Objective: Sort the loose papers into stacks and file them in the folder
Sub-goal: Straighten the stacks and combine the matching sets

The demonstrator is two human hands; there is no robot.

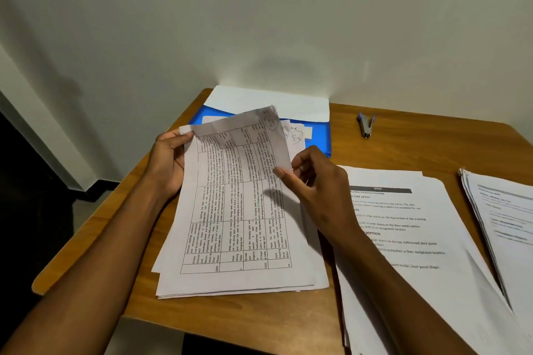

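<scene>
Table sheet point(236, 210): "2345", "1225". Middle stack point(403, 225): "HOME", "SCENE SETUP".

a printed table sheet point(230, 199) topped a loose stack of white papers point(239, 282) near the table's front edge, its far end lifted and curling over. at one o'clock from it a blue folder point(323, 138) lay open, white sheets inside. at three o'clock lay a second paper stack point(409, 239), headed text upward; further on, a third stack point(501, 210).
</scene>
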